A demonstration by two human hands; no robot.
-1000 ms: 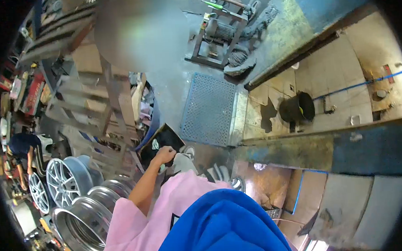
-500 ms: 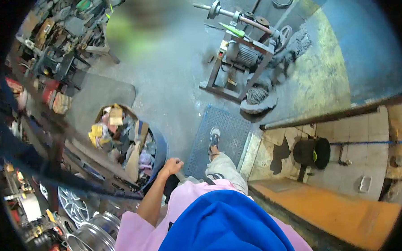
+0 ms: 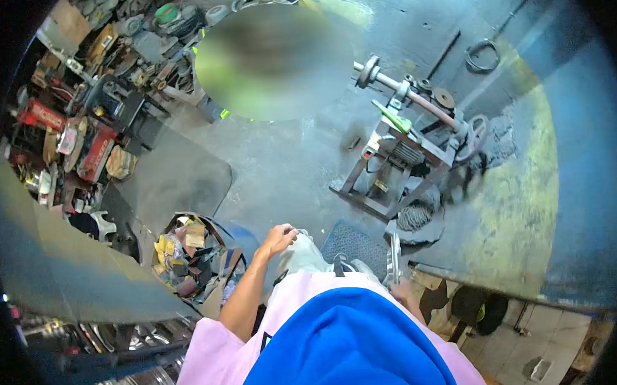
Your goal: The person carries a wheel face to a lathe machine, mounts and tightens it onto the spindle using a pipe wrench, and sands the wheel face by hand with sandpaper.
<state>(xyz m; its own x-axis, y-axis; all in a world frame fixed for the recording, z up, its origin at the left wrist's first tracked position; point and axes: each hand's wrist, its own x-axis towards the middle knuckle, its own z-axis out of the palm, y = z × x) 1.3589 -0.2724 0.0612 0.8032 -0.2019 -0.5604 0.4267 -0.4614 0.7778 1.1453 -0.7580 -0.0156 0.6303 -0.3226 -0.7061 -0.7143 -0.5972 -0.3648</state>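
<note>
My left hand (image 3: 281, 239) hangs in front of my left thigh, its fingers loosely curled with nothing visible in them. It is to the right of a bin (image 3: 236, 264) full of scraps. Low at my right side is my right hand (image 3: 404, 295), partly hidden by my body and blurred. It grips a narrow silver metal piece (image 3: 393, 254) that looks like a wheel rim seen edge-on. Beyond that piece, a blue-grey perforated mat (image 3: 355, 245) lies on the floor.
A motor-driven machine on a metal frame (image 3: 371, 196) stands ahead right. A person, blurred, is ahead. Cluttered tools and a red box (image 3: 99, 153) line the left. A coiled cable (image 3: 481, 56) lies far right. A tiled area with a black bucket (image 3: 489, 313) is at right.
I have moved forward past the mat's near part, and the view has shifted. My right hand and the silver piece have come into view. My left hand has swung forward and right.
</note>
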